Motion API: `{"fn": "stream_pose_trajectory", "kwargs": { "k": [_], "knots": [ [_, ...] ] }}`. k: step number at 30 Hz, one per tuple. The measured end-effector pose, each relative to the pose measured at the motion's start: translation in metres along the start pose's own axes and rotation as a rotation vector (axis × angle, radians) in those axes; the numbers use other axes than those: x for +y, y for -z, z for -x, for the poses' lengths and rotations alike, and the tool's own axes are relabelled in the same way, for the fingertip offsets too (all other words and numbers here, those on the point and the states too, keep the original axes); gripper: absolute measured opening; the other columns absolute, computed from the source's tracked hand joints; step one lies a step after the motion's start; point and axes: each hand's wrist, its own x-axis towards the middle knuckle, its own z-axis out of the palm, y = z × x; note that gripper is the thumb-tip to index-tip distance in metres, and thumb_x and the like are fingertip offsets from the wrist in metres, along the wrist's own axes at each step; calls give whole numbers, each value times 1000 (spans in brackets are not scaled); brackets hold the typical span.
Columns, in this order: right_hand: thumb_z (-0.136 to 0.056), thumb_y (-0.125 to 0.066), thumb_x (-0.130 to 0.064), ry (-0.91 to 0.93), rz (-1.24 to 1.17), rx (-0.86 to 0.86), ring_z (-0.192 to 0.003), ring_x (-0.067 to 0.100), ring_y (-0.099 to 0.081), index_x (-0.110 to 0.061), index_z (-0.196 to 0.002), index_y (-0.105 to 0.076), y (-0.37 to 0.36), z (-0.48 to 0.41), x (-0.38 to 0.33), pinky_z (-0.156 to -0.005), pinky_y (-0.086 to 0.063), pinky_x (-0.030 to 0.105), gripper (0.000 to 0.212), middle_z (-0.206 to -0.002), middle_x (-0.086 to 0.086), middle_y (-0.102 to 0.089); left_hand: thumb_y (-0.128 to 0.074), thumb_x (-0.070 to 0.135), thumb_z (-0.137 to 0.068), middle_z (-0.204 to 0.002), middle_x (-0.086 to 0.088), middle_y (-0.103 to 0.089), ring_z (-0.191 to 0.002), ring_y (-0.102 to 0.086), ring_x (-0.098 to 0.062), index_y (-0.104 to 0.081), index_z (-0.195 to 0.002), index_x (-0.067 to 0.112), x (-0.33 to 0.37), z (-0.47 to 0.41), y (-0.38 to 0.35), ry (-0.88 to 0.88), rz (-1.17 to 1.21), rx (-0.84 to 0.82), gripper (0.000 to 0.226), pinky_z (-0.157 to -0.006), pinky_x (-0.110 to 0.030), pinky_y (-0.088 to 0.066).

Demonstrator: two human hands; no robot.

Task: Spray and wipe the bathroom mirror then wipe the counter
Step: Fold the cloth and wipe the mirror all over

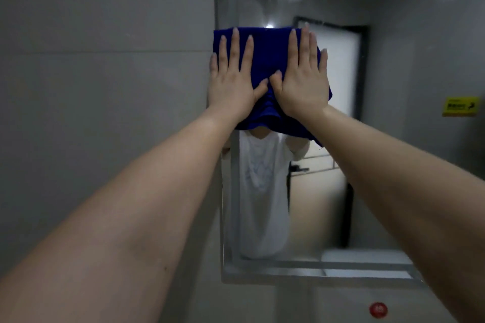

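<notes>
The blue cloth is light, soft and floppy, so it'd bunch if pinched; I pin it flat with both palms, near the mirror's top left edge. It's deep blue, its lower edge hanging crumpled. No closed grip: left hand and right hand are spread, fingers up.

Left hand and right hand press a blue cloth flat against the mirror.

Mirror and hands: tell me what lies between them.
A blue cloth lies between them: the left hand and right hand press it flat against the mirror, near its left edge. The head view shows this.
</notes>
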Motion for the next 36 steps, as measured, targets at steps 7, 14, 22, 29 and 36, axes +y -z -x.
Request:
{"fn": "stream_pose_trajectory", "kwargs": {
  "k": [7,14,22,29,36],
  "knots": [
    [-96,-29,-41,99,59,-29,-148,26,10,-10,-153,7,28,-59,9,-119,4,44,75,-160,13,14,-31,60,-94,-157,-12,21,-144,17,-31,13,-151,16,-5,-54,23,-19,5,30,85,-118,-44,4],
    [-95,-30,-38,99,55,18,-148,26,8,-10,-153,4,23,-56,10,-118,4,43,73,-161,14,10,-30,61,-94,-157,-14,19,-145,16,-33,12,-151,15,-8,-52,19,-50,-13,58,84,-118,-45,3],
    [-95,-27,-40,121,63,45,-148,26,7,-8,-153,3,19,-55,13,-119,4,43,73,-161,15,9,-28,60,-95,-158,-14,16,-145,14,-32,10,-151,15,-10,-51,15,-53,-37,94,81,-118,-44,3],
    [-92,-25,-43,141,85,154,-149,27,-1,-8,-154,-5,11,-60,19,-120,2,47,74,-161,16,-3,-25,61,-92,-159,-14,8,-146,8,-33,3,-152,15,-11,-50,11,-65,-60,154,80,-118,-42,3],
    [-90,-21,-47,168,140,224,-128,28,-39,-13,-139,-38,37,-123,18,-109,-21,40,62,-138,12,-45,-22,59,-94,-159,-13,-7,-146,-3,-32,-8,-153,15,-15,-101,41,-20,-99,196,75,-119,-40,0]
  ]
}}
